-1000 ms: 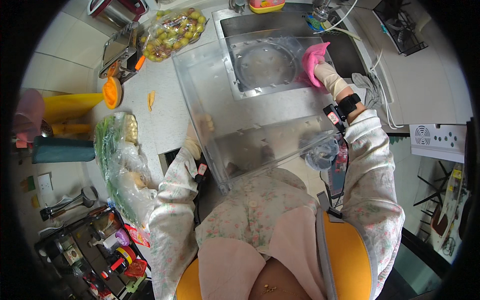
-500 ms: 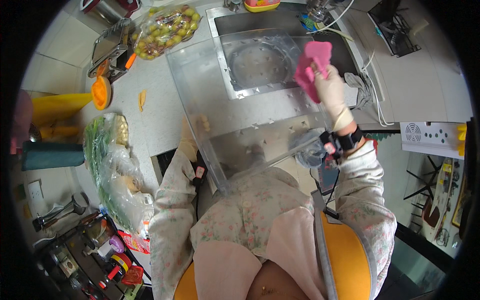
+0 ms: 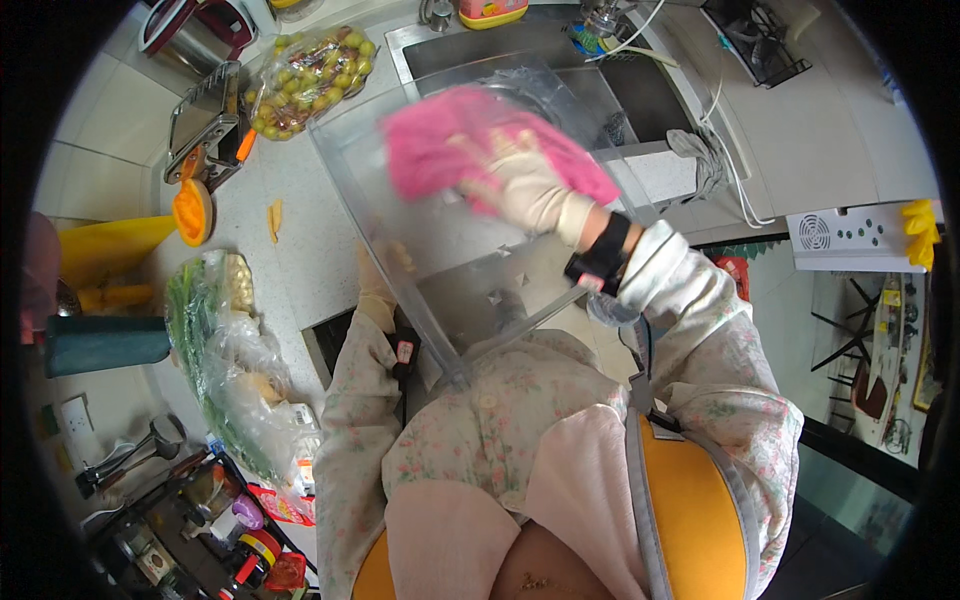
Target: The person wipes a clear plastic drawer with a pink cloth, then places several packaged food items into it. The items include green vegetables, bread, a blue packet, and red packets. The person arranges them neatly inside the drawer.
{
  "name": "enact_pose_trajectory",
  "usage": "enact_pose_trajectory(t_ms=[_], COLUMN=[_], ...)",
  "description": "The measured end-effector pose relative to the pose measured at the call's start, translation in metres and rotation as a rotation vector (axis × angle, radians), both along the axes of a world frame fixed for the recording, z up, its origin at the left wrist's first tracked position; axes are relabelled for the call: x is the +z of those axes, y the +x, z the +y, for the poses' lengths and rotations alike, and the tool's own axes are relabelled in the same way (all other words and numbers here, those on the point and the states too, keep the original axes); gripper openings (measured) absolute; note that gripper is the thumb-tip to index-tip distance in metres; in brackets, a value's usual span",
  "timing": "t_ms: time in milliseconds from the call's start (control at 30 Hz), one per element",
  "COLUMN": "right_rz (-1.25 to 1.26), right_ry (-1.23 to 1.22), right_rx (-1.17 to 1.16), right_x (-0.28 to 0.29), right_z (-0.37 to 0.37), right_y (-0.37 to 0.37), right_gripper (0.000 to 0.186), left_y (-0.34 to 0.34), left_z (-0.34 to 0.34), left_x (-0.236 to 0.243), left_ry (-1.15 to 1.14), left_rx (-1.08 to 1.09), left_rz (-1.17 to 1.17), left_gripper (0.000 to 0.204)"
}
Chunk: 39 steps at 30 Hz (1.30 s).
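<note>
A large clear plastic bin point(image 3: 352, 188) is held tilted in front of my body, over the counter's edge and the sink. My left hand point(image 3: 376, 290), in a pale glove, grips its left wall, and its fingertips show through the plastic. A pink cloth point(image 3: 425, 145) lies spread under my right hand point(image 3: 535, 190), also gloved, over the bin's inner side. The cloth and the right fingers are smeared by motion. Some of the cloth bunches up around the fingers and hides part of the bin.
Behind the bin is a steel sink point(image 3: 560, 50) with a faucet point(image 3: 437, 14). On the left counter point(image 3: 270, 290) sit a bag of green fruit point(image 3: 315, 80), a cut orange squash point(image 3: 192, 212), a metal rack point(image 3: 200, 115) and bagged green onions point(image 3: 205, 345). A grey rag point(image 3: 700, 160) hangs at the right.
My right hand has swept the pink cloth leftward from the bin's right side to its middle, and the cloth has spread out. My left hand keeps its grip on the bin.
</note>
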State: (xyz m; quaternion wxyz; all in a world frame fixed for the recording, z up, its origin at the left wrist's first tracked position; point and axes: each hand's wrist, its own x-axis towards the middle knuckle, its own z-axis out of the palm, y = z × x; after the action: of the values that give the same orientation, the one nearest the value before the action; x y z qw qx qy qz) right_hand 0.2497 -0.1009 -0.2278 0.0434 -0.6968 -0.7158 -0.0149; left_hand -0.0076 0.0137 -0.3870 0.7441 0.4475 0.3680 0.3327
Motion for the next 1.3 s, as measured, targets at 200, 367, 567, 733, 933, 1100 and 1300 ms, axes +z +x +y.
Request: enact_pose_trajectory(t_ms=[200, 367, 567, 733, 933, 1100, 1300], right_rz=[-0.073, 0.042, 0.053, 0.316, 0.156, 0.006, -0.017], right_ry=[-0.188, -0.163, -0.036, -0.021, 0.036, -0.032, 0.325], right_rx=[-0.468, -0.624, -0.226, 0.178, -0.215, -0.715, -0.497], right_x=[-0.037, -0.032, 0.014, 0.030, 0.010, -0.024, -0.010], right_z=[-0.022, -0.072, -0.111, -0.089, -0.105, -0.144, -0.133], right_y=[0.114, 0.104, -0.036, -0.120, 0.001, 0.082, -0.043], right_gripper=[0.072, 0.070, 0.051, 0.054, 0.047, 0.044, 0.048], left_y=[0.008, 0.005, -0.001, 0.012, 0.018, 0.013, 0.011], left_z=[-0.017, -0.013, 0.002, 0.001, -0.008, -0.008, 0.003], left_x=[0.046, 0.035, 0.007, 0.015, 0.034, 0.033, 0.009], left_ry=[-0.431, -0.409, -0.693, -0.487, -0.305, -0.374, -0.448], left_rx=[0.024, 0.081, -0.076, -0.058, 0.080, 0.135, 0.094], left_rz=[-0.140, -0.182, -0.298, -0.249, -0.169, -0.125, -0.153], left_gripper=[0.045, 0.029, 0.035, 0.034, 0.033, 0.023, 0.029])
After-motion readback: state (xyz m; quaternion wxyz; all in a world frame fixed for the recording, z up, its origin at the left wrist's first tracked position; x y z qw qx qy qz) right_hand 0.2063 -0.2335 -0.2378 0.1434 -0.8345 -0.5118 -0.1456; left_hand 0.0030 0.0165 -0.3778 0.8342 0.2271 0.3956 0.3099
